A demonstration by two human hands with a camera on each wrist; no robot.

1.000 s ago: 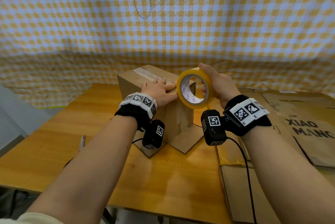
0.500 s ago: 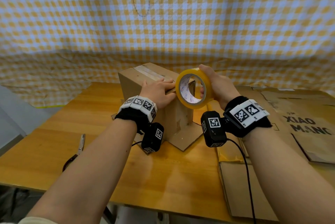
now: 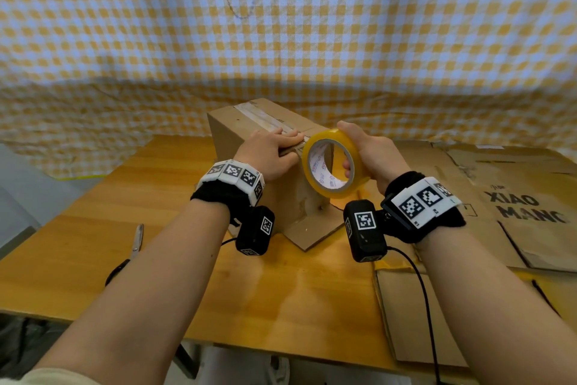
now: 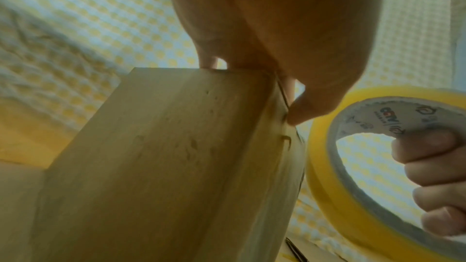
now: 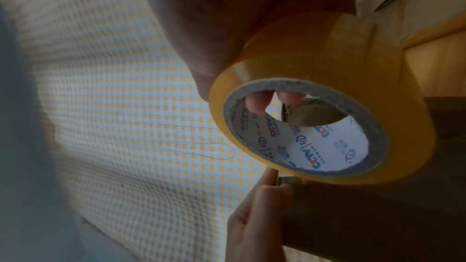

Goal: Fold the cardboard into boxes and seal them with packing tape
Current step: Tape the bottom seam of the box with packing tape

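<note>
A brown cardboard box (image 3: 240, 147) stands upright on the wooden table (image 3: 93, 228), with a strip of tape (image 3: 259, 116) along its top seam. My left hand (image 3: 268, 153) lies over the box's near top edge, fingers flat on the tape and thumb (image 4: 310, 111) against the side. My right hand (image 3: 371, 153) grips a yellow packing tape roll (image 3: 331, 163) just right of that edge. Its fingers (image 4: 428, 156) pass through the core and its thumb lies on the outer rim. The roll (image 5: 315, 67) nearly touches the box corner.
The box's bottom flaps (image 3: 315, 235) splay out on the table. Scissors (image 3: 134, 247) lie at the left. Flattened cardboard sheets (image 3: 515, 197) cover the right side. A yellow checked cloth (image 3: 281, 25) hangs close behind the table.
The tape roll has dropped slightly beside the box's near top edge. My left hand stays pressed on the box top.
</note>
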